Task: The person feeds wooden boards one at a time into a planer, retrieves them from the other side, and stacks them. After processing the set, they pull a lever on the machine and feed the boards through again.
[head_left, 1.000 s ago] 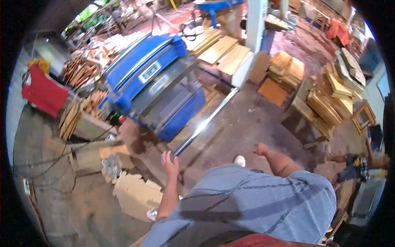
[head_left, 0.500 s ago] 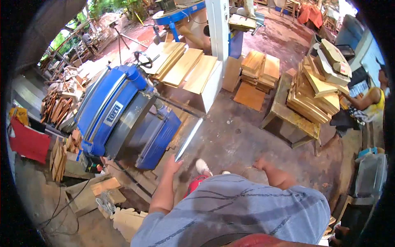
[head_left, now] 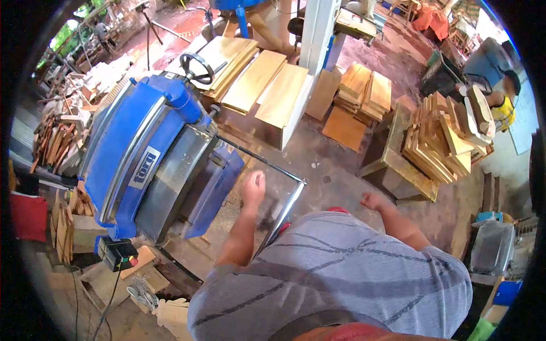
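Note:
My left hand [head_left: 253, 186] is raised beside a blue planing machine [head_left: 128, 150], with its fingers curled in and nothing visible in them. Below and right of it runs a metal bar frame [head_left: 291, 200] that juts out from the machine; the hand looks apart from the bar. My right hand [head_left: 372, 201] hangs over the floor on the right, holding nothing, its fingers loosely bent and partly apart. Nearest to that hand is a low wooden bench [head_left: 378, 162] that carries a stack of boards [head_left: 435, 142].
Wooden panels [head_left: 254, 79] lie on a stand behind the machine, near a white post [head_left: 320, 34]. More panels [head_left: 358, 94] are piled on the floor. A person in yellow [head_left: 503, 111] is at the right. A black switch box [head_left: 116, 253] with a cable hangs at the machine's near end.
My left hand has come off the metal bar's end area and risen, its fingers curling. The view has moved closer to the machine. My right hand stays at my right side.

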